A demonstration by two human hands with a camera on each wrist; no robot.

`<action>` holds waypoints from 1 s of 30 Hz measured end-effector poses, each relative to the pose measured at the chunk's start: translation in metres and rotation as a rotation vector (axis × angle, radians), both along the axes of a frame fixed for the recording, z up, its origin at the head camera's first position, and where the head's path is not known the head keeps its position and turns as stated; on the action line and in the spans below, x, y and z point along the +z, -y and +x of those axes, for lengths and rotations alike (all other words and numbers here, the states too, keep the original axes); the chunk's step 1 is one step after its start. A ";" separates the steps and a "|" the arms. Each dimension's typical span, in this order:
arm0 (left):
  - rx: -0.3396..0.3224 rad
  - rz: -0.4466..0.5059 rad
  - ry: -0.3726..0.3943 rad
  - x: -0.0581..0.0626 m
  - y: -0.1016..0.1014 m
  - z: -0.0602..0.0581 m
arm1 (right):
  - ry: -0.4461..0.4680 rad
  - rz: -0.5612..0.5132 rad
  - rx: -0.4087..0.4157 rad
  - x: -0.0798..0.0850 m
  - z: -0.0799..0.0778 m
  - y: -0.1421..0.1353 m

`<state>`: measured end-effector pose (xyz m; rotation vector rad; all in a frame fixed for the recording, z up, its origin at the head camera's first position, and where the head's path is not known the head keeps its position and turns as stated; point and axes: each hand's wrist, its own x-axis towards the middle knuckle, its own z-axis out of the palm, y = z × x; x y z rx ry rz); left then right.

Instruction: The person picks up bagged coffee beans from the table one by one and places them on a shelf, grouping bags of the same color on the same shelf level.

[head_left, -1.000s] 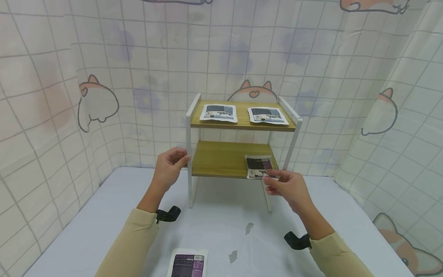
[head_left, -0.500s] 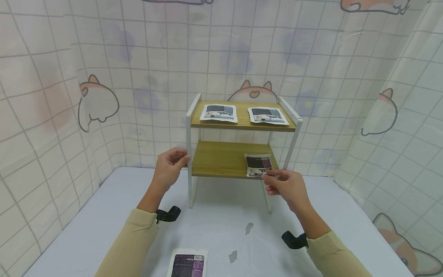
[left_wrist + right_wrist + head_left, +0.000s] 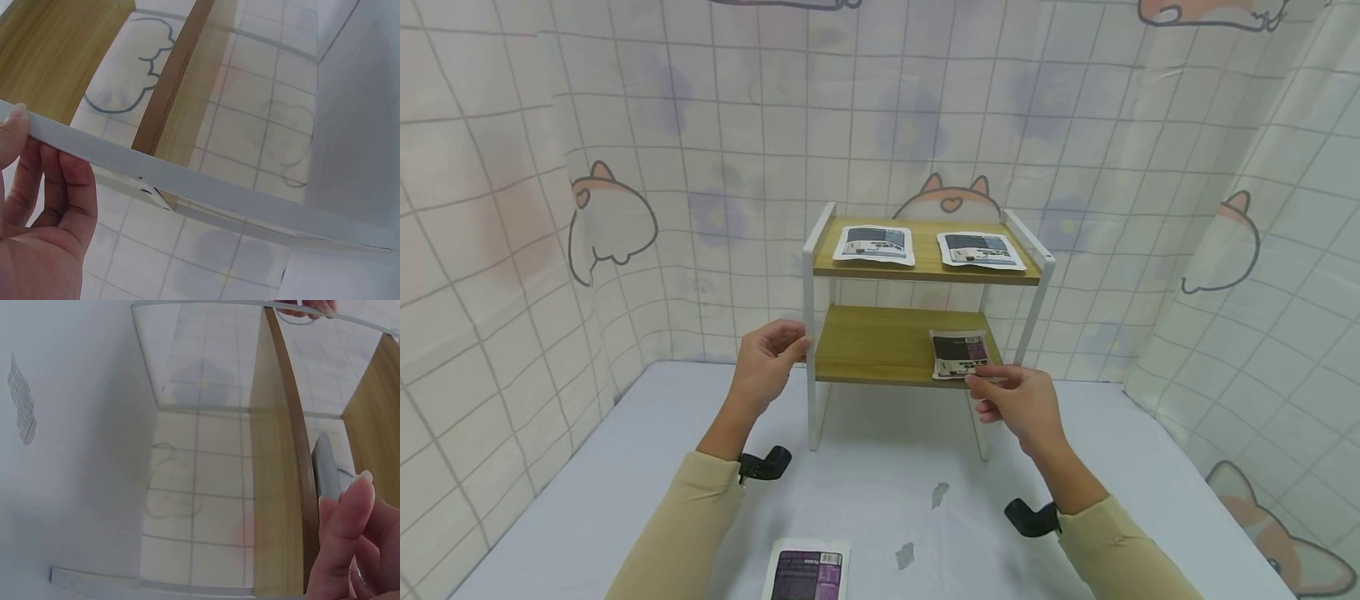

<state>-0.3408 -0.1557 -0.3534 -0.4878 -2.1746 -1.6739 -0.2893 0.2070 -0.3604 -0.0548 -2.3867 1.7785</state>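
Observation:
A two-tier shelf rack (image 3: 872, 342) with wooden boards and white side frames stands on the table. My left hand (image 3: 767, 362) holds the rack's left front post, thumb on one side and curled fingers on the other, as the left wrist view also shows (image 3: 53, 206). With thumb and index finger, my right hand (image 3: 1022, 404) pinches the near right corner of a flat packet (image 3: 958, 348) with a dark and purple label. This packet lies at the right end of the lower board, near its front edge. In the right wrist view the fingers partly hide the packet (image 3: 325, 465).
Two white packets with blue-grey labels, one left (image 3: 874, 244) and one right (image 3: 981, 251), lie on the top board. Another purple-labelled packet (image 3: 808, 571) is on the white table (image 3: 865, 492) at the near edge. A patterned curtain (image 3: 737, 150) surrounds the table.
My right hand has moved slightly forward and left, sliding the packet a little farther back onto the lower board. The left hand stays at the post.

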 end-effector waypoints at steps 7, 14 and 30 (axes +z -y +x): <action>0.000 0.002 0.002 0.000 0.000 0.000 | -0.016 -0.011 -0.004 -0.002 -0.002 0.002; -0.007 0.009 0.002 0.000 0.001 -0.001 | -0.021 0.007 -0.016 -0.001 -0.002 0.005; -0.008 0.010 0.000 0.000 0.001 0.000 | -0.033 -0.025 -0.046 -0.002 -0.001 0.010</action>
